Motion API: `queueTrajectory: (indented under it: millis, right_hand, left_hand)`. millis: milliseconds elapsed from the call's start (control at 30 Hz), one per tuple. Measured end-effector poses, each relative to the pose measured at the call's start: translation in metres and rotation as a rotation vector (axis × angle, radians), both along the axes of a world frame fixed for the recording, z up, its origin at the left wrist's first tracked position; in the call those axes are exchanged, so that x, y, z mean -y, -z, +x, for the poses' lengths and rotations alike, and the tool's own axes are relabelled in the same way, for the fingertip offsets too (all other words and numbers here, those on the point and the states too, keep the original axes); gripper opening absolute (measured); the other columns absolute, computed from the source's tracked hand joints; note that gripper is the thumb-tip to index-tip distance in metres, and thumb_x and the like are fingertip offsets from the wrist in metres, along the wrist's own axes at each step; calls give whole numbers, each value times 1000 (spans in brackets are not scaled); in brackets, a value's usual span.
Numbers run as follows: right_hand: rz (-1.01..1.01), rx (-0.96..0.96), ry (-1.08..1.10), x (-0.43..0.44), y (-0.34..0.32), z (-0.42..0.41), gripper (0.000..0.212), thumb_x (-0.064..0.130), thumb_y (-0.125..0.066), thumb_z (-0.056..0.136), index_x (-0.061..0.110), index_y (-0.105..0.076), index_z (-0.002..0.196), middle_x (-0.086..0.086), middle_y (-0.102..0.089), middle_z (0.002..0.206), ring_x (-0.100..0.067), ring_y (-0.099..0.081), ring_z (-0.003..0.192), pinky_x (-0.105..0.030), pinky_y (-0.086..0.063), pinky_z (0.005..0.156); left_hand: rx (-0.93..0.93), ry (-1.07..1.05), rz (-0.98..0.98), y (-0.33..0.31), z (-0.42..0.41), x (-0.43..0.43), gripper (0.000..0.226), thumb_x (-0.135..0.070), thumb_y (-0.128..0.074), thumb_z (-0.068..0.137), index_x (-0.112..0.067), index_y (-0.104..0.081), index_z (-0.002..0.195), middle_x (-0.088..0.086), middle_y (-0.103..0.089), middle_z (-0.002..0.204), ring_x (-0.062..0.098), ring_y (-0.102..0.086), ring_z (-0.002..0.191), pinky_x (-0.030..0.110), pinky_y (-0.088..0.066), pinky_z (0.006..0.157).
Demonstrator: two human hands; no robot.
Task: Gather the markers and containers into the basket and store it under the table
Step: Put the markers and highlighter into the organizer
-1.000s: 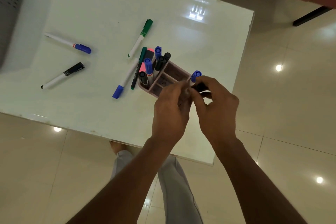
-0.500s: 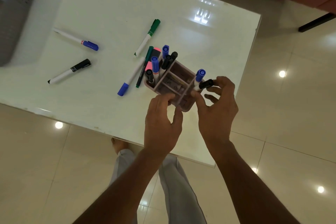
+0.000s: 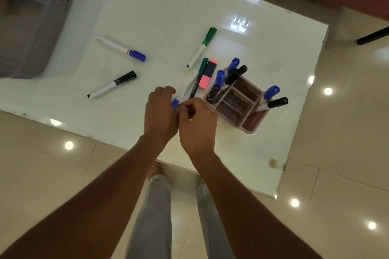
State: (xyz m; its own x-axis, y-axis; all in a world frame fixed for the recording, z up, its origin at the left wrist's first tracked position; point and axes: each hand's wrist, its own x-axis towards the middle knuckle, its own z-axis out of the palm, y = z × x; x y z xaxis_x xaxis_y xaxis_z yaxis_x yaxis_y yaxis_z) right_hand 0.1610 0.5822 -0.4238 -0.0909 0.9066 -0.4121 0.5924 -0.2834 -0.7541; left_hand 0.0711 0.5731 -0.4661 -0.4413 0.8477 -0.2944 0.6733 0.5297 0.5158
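Note:
My left hand (image 3: 161, 111) and right hand (image 3: 197, 121) meet over the near part of the white table (image 3: 168, 12). The blue cap of a white marker (image 3: 175, 104) shows between them. My left fingers curl round that cap end; my right fingers curl right beside it, and their contact is hidden. A pink divided organizer (image 3: 248, 131) stands to the right, with several blue and black markers upright in it. The grey perforated basket (image 3: 54, 8) sits at the far left corner.
Loose on the table lie a blue-capped marker (image 3: 122, 48), a black-capped marker (image 3: 112, 85), a green-capped marker (image 3: 202, 47), a dark green pen (image 3: 200, 74) and a pink highlighter (image 3: 207, 74). Table edges run close at front and right, above glossy tiled floor.
Both hands left the organizer and moved left to the blue-capped marker lying beside it. The blue and black markers they handled now stand in the organizer's right compartment.

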Motion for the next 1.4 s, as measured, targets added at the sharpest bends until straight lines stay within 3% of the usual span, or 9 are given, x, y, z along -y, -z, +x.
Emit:
queueTrajectory:
  millis: [100,267,433,533,633,800,1067,1300,1400]
  right_hand:
    - [-55,129,12,-14,11,-25,26,8,-50,94,11,-61,118,-7,-68,108,-19,-64,94,-32,-53,84]
    - [147,277,-392,-27,20,-32,56,-11,-55,83,14,-55,133,-5,-52,136,-23,-46,125,-32,-44,100]
    - [350,261,-408,-38,16,-42,34,-2,-68,81,11,-68,113,-6,-65,114,-23,-55,105,-26,-43,85]
    - [317,110,-102,-42,3,-50,20,8,-66,87,13,-66,106,-2,-68,98,-14,-61,87,-26,-51,78]
    - [173,25,209,-46,-10,-52,10,24,-65,92,19,-56,94,11,-58,76,3,-57,69,-8,-46,63]
    - [139,-13,331,-27,-16,-44,20,26,-69,89,24,-49,92,20,-57,73,1,-58,65,-11,-47,58]
    - [211,-69,381,-4,-27,-24,22,27,-68,89,25,-50,101,23,-59,79,-6,-59,72,-20,-53,58]
    - [479,-80,502,-9,-72,44,13,18,-64,91,16,-54,101,6,-68,88,-10,-71,79,-22,-58,65]
    - [604,35,506,-9,-87,90,13,17,-65,91,13,-55,100,10,-64,87,-12,-69,78,-26,-59,67]
  left_hand:
    - [4,87,-80,9,-18,-9,21,-20,-63,87,-9,-59,104,10,-61,100,23,-54,88,31,-43,73]
    - [-32,134,-58,-14,-46,-10,19,-27,-64,87,-11,-64,98,1,-52,85,16,-48,75,26,-34,69]
    - [102,228,144,-57,-74,-19,19,-27,-71,84,-14,-70,97,-2,-64,85,11,-55,70,25,-50,72]
    - [316,186,304,-78,-78,-39,15,-26,-66,88,-13,-72,93,-4,-68,81,10,-63,71,15,-50,67]
    - [595,-15,388,-74,-78,-74,29,-20,-51,93,0,-71,86,9,-71,76,15,-66,69,21,-51,63]
    - [175,252,92,-8,-63,-142,24,-31,-61,90,-9,-70,91,3,-71,86,18,-63,78,38,-53,80]
    - [-65,418,-113,8,-39,-164,23,-20,-70,82,-7,-64,100,12,-66,98,27,-59,84,32,-39,64]
    - [320,-77,243,-37,-43,-106,18,-23,-68,83,-10,-61,94,-1,-68,88,17,-67,81,37,-56,78]
    - [466,-207,361,-88,-18,-57,17,-16,-69,85,-8,-61,98,1,-68,90,9,-66,82,16,-53,71]
